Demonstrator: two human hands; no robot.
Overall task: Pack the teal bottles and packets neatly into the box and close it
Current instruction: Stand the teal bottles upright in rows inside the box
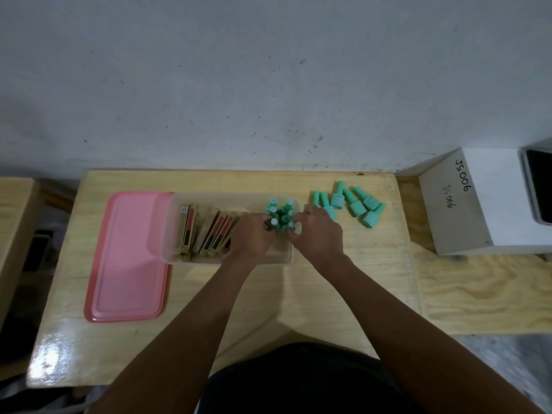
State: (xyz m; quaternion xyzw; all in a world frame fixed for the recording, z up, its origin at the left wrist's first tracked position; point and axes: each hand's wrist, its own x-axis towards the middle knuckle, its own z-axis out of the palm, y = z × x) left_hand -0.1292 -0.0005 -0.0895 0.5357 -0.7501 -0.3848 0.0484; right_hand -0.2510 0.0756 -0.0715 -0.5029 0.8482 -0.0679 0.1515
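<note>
While both arms are reaching across the counter [209, 294], the left grip [254, 234] and the right grip [319, 231] are meeting inside the clear box [179, 261], at its right end. A cluster of upright bottles [280, 212] is standing there, caps up. The left grip is curling round the cap of one bottle at the near left of the cluster. The right grip is pinching a neighbouring cap between thumb and forefinger. Both are grasping, not released. Gold and red packets [209, 231] are standing on edge in a leaning row, filling the left and middle of the box, and the nearest ones are lying partly behind the left grip. Five loose bottles [355, 204] are lying on their sides on the counter just right of the box, close together. A pink lid [125, 258] is lying flat to the left, with its right edge tucked under the box. A white carton [466, 210] marked JS006 is sitting well apart on the right.
</note>
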